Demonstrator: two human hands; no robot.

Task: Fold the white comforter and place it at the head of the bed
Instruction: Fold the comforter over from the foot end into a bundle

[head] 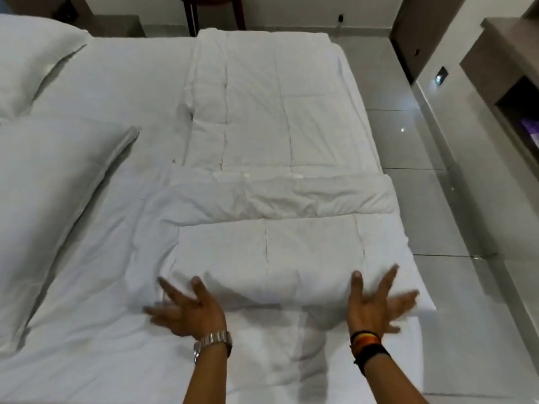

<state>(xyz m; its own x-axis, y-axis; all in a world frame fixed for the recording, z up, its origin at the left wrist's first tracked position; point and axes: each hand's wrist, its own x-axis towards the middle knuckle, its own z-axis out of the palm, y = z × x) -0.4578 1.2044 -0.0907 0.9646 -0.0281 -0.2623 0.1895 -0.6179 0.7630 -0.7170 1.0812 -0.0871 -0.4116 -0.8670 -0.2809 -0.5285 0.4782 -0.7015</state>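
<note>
The white comforter (280, 118) lies as a long strip along the right side of the bed (87, 345), its near end folded over into a thick flap (271, 252). My left hand (186, 310), with a metal watch at the wrist, hovers with spread fingers at the flap's near left corner. My right hand (376, 304), with dark and orange bands at the wrist, is spread at the flap's near right corner. Both hands are motion-blurred and hold nothing. Two white pillows (52, 205) (32, 62) lie at the left, at the head of the bed.
Glossy grey floor tiles (423, 199) run along the bed's right edge. A wall unit with a dark niche (513, 106) stands at the far right. Dark wooden table legs (215, 13) stand beyond the far side of the bed.
</note>
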